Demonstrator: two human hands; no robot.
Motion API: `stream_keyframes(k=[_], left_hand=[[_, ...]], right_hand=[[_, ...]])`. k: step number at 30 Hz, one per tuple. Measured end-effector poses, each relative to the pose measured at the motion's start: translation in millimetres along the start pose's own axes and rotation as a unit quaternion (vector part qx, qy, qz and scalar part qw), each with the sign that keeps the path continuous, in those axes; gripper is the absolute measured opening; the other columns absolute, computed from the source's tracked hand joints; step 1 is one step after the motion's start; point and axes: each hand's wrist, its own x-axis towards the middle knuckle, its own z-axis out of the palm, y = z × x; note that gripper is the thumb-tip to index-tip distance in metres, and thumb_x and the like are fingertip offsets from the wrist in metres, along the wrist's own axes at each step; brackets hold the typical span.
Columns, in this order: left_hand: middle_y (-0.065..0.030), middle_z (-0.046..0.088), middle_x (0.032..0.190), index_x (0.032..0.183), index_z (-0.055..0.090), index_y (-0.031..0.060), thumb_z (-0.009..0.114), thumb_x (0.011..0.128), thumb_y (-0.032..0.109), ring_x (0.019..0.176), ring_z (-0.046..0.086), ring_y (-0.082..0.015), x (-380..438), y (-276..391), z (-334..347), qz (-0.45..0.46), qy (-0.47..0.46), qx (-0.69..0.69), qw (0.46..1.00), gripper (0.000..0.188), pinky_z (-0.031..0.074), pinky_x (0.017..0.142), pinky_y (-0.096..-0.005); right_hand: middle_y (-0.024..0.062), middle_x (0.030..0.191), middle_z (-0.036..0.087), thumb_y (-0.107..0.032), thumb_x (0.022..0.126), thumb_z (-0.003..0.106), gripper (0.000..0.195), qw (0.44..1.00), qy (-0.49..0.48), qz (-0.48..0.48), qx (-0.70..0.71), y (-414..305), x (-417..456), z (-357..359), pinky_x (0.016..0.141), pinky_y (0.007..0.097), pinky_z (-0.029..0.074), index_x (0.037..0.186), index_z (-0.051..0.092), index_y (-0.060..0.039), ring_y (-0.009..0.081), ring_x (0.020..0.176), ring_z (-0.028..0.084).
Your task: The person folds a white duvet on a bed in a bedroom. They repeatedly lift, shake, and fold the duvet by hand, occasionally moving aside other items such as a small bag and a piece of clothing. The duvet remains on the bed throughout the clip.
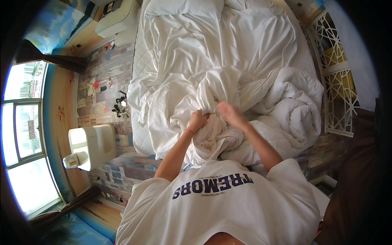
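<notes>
A white fabric cover [180, 81] lies in loose folds over the bed, bunched up near its foot. My left hand [198, 121], with a thin red band at the wrist, is closed on a gathered part of this cloth. Just to the right is my right hand [231, 114], blurred by motion over the folds; whether its fingers hold any fabric cannot be made out. A small opening with a patterned patch shows in the cloth ahead of my hands. A thick white quilt [294, 104] is heaped on the right, partly tangled with the cover.
A white pillow [183, 7] lies at the head of the mattress [142, 61]. On the left, small scattered items [121, 105] and a white cabinet-like piece [95, 147] stand on the wood-patterned floor [92, 65]. A white lattice screen [337, 82] is on the right.
</notes>
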Motion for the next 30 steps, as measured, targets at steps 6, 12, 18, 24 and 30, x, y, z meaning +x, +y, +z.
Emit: stream_keyframes(k=[6,12,18,24,30], left_hand=[[-0.0199,0.065,0.088,0.092,0.063,-0.0039,0.063,0.076,0.005,0.08,0.063,-0.0328,-56.1,61.9,-36.6,0.068,0.07,-0.071,0.993,0.019,0.048,0.071,-0.0362],[-0.0061,0.065,0.089,0.103,0.062,-0.0069,0.053,0.075,-0.008,0.079,0.057,-0.0097,-118.2,105.9,-136.7,-0.07,0.126,-0.305,0.941,0.03,0.045,0.071,-0.0225],[-0.0069,0.067,0.092,0.105,0.063,-0.0068,0.052,0.071,-0.011,0.081,0.061,-0.012,-158.6,105.1,-165.4,-0.08,0.2,-0.356,0.909,0.036,0.048,0.074,-0.0247],[-0.0155,0.065,0.107,0.088,0.07,-0.0007,0.056,0.059,-0.016,0.1,0.063,-0.0225,-171.5,103.7,-170.7,0.077,0.038,-0.105,0.991,0.035,0.05,0.085,-0.0312],[-0.0122,0.065,0.106,0.09,0.069,-0.0015,0.06,0.063,-0.015,0.11,0.057,-0.0257,-195.0,105.4,-156.3,0.133,-0.185,-0.087,0.97,0.031,0.038,0.103,-0.0409]], right_hand=[[0.0236,0.108,0.058,-0.009,0.084,0.052,0.03,0.882,-0.053,0.169,-0.437,110.2,64.7,-89.3,0.086,0.0429,0.045,0.113,0.054,0.0011,0.0369,0.102,0.055],[0.0252,0.11,0.057,-0.011,0.086,0.052,0.031,0.836,-0.196,0.104,-0.502,128.0,51.6,-106.1,0.086,0.0423,0.045,0.114,0.054,0.0027,0.0381,0.104,0.055],[0.0254,0.11,0.057,-0.012,0.086,0.053,0.032,0.944,-0.09,0.126,-0.293,99.5,-26.2,-119.7,0.086,0.0422,0.044,0.114,0.054,0.0032,0.0384,0.104,0.055],[0.0256,0.11,0.057,-0.013,0.087,0.053,0.032,0.974,0.096,0.191,0.072,67.3,-19.8,-148.2,0.086,0.0422,0.044,0.114,0.054,0.0037,0.0387,0.104,0.055],[0.0259,0.11,0.057,-0.013,0.087,0.054,0.032,0.947,0.117,0.206,0.219,43.8,19.3,-117.7,0.086,0.0421,0.044,0.114,0.053,0.0042,0.039,0.104,0.055]])
